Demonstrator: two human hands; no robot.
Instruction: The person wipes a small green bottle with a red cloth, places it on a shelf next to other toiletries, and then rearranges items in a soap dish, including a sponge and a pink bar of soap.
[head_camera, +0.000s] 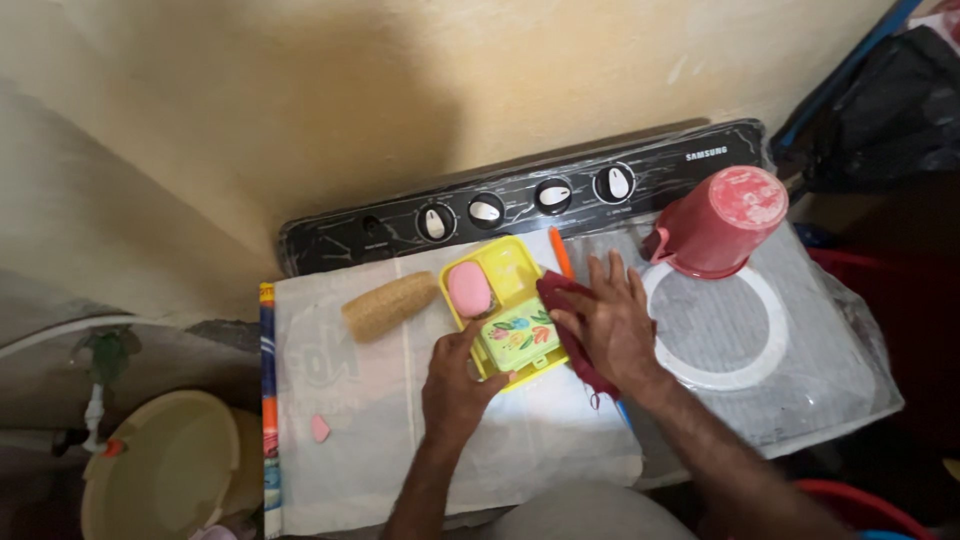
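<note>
Left hand: the left hand (455, 385) is gripping the near left corner of the yellow tray (497, 305), fingers curled over its rim.
Right hand: the right hand (605, 320) is lying flat with fingers spread, pressing a dark red cloth (575, 330) against the tray's right side.
Tray: it is sitting on white paper (400, 420) near the middle of the washer top (800, 390), just below the control panel (520, 205).
In the tray: a pink soap (468, 289) is lying at the far end and a green flowered box (519, 336) at the near end.
Doing it well: keeping the tray pinned while the cloth is moving looks wise (the paper may be slipping under it), with strokes kept short.
Nearby: a loofah (390, 303) is lying left of the tray; a red mug (722, 220) is standing upside down at the far right; a pink scrap (320, 428) is lying near the paper's left edge.
Room: a cream wall (400, 90) is rising behind, and a yellow bucket (165, 470) is standing at lower left.
</note>
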